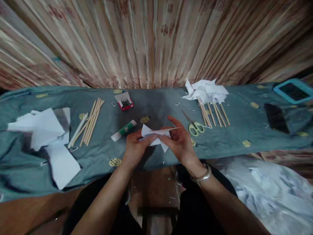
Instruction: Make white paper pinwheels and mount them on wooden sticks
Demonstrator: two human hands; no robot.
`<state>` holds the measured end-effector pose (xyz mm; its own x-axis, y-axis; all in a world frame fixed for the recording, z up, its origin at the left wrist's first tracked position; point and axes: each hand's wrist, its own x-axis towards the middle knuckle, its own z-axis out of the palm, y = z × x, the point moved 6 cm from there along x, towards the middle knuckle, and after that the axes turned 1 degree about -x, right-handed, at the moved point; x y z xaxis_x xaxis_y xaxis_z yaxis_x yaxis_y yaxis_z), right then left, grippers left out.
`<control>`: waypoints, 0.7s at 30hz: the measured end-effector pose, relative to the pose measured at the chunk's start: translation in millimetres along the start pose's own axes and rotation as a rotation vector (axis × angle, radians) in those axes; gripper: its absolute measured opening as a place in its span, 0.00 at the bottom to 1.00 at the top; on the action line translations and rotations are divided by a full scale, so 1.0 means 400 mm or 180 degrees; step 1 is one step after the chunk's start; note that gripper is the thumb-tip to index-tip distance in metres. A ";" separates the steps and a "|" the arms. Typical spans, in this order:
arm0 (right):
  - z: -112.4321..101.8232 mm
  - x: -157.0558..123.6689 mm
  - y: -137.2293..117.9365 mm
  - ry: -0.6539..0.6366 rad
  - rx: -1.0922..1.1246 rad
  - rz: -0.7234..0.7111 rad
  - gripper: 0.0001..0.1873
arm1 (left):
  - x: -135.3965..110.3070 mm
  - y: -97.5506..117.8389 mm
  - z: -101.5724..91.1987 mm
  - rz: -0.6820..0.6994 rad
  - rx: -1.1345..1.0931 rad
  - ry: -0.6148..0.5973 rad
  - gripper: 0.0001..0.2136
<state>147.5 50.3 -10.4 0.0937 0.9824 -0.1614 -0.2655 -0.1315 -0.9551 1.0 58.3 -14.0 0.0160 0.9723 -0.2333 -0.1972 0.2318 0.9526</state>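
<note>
Both of my hands hold a folded white paper piece (156, 136) just above the near edge of a table covered in teal cloth (151, 104). My left hand (134, 147) pinches the paper's left side with its fingers closed. My right hand (179, 140) grips the right side, thumb and fingers pressed on the folds, index finger raised a little. A metal bracelet sits on my right wrist. Green-handled scissors (194, 125) lie just right of my right hand. A green and white glue stick (123, 130) lies just left of my left hand.
Wooden sticks (90, 120) lie at left beside loose white paper sheets (46, 133). A small red box of pins (126, 101) stands at the back. Finished white paper pinwheels on sticks (207, 94) lie at right. A dark phone (276, 117) and a blue-framed tablet (293, 91) rest far right.
</note>
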 end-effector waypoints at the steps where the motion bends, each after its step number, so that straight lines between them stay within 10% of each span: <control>1: 0.000 0.000 0.000 -0.0024 -0.0015 -0.0027 0.37 | 0.000 -0.002 -0.002 -0.0009 -0.0016 0.0003 0.08; 21: 0.004 0.020 0.017 -0.0076 -0.0092 0.0033 0.35 | 0.012 -0.009 -0.014 0.0111 -0.0105 0.0149 0.09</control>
<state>145.0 57.4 -17.9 0.0682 0.9838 -0.1656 -0.2386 -0.1451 -0.9602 -3.7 61.9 -19.4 -0.0372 0.9770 -0.2098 -0.2290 0.1960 0.9535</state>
